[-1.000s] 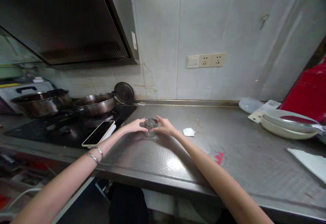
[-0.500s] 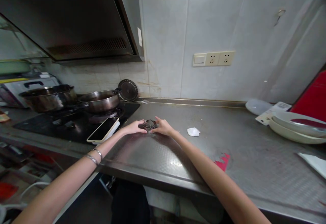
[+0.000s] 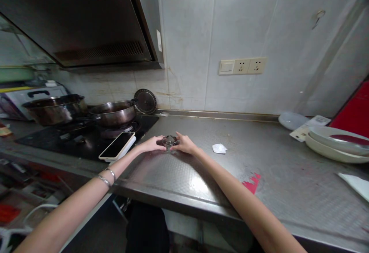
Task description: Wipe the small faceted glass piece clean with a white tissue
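A small round glass dish [image 3: 169, 141], dark and see-through, stands on the steel counter [image 3: 178, 176]. My left hand [image 3: 153, 144] curves round its left side, thumb in front and fingers behind. From the right, my right hand [image 3: 184, 144] holds it the same way, with the index finger raised behind the rim. What lies inside the dish is too small to make out. A crumpled white paper [image 3: 219, 148] lies to the right of my right hand.
On the left, a phone [image 3: 117, 146] rests at the black hob's edge. Two metal pots [image 3: 113, 115] stand on the hob, with a round lid [image 3: 145, 101] against the wall. Bowls [image 3: 337, 145] sit far right; a red piece [image 3: 252, 183] lies near my right forearm.
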Demonstrator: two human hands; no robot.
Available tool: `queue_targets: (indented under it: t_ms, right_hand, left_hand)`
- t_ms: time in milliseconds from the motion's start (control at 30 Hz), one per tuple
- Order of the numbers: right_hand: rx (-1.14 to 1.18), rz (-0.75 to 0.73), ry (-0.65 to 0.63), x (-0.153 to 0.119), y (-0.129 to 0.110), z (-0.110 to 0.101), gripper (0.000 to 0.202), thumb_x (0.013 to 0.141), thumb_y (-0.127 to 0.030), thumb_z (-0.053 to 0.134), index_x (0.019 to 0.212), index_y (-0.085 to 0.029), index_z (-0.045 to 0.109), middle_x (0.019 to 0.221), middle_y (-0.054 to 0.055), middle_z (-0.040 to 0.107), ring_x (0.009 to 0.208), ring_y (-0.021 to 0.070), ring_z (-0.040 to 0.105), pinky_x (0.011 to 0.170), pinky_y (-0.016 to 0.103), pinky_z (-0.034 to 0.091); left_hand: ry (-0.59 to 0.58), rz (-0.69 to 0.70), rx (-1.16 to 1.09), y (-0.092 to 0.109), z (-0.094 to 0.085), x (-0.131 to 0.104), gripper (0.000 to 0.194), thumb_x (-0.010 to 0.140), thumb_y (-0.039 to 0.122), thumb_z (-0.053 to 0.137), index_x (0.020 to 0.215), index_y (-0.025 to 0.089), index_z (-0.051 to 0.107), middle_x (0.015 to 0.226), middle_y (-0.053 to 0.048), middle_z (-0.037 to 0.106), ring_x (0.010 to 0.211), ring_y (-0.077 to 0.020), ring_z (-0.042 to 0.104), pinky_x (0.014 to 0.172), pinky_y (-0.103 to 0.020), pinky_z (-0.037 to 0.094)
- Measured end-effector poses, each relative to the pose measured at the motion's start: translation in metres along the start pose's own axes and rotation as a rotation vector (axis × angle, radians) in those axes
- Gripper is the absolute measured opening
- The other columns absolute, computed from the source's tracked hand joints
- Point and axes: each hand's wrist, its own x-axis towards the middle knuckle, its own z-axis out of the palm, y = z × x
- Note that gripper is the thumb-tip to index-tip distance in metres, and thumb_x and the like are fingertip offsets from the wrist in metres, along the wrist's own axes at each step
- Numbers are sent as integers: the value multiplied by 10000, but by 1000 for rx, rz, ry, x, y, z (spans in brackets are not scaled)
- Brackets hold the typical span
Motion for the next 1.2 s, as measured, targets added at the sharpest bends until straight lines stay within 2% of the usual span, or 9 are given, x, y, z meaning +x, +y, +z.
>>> queue_targets:
  t_ms: [233,367,500,633,700,767,867,1000,1200]
  right_hand:
    - [-28,25,-10,-1,0,1,976,617,-502,748,1404,-115,320,1074,136,674,992,270,632,830,339,467]
    - [-6,0,-22,-3,-1,1,1023,620,-509,742,1423,-86,269,1172,181,626,1097,297,585,892,367,453]
    - [4,15,-9,-9,0,-6,1022,644,-525,719,1428,-68,249,1267,220,549,1165,303,540,950,392,430]
    - [-52,18,47,-21,7,-27,831,752,-458,648,1410,-84,306,1270,198,553,1153,275,554,968,394,424]
    - [-128,16,85,-31,15,-44,649,782,-367,631,1342,-104,438,1236,160,591,1160,255,551,996,375,406]
    - [-153,35,107,-42,27,-64,449,794,-278,609,1223,-150,575,1221,117,610,1162,243,552,1014,372,391]
    - [-184,89,143,-62,46,-95,336,800,-214,568,1122,-167,650,1149,95,655,1115,244,587,986,371,420]
    - [-224,155,168,-91,67,-128,297,793,-207,554,1051,-147,690,1091,109,679,1067,258,615,946,354,449]
    - [-251,176,93,-123,84,-143,422,738,-282,649,1131,-128,644,1147,127,652,1063,267,613,914,355,462]
  left_hand:
    - [-16,-29,-2,4,0,-3,773,671,498,657,1342,176,449,1462,-95,328,1369,-270,264,1129,-370,197]
    - [-26,-51,8,9,2,-5,856,643,460,676,1388,175,367,1486,-100,279,1377,-271,238,1135,-366,188]
    - [-35,-131,19,16,-2,-4,938,620,384,667,1424,114,266,1510,-146,175,1396,-271,167,1140,-372,164]
    - [70,-158,-5,33,-13,3,879,668,334,589,1433,96,228,1510,-148,187,1393,-244,199,1132,-349,194]
    - [169,-128,15,46,-17,8,818,692,330,566,1412,68,279,1494,-153,245,1380,-235,246,1130,-331,205]
    - [266,-50,64,61,-16,14,695,715,323,552,1349,80,403,1459,-138,339,1355,-225,310,1125,-322,223]
    - [300,46,99,86,-1,25,518,738,281,537,1223,99,552,1391,-129,450,1297,-226,409,1095,-321,288]
    - [218,121,69,120,37,40,434,755,256,540,1159,113,605,1347,-127,501,1267,-230,450,1083,-331,315]
    - [123,221,95,156,100,64,436,759,217,552,1175,90,589,1375,-165,452,1309,-248,391,1093,-367,307]
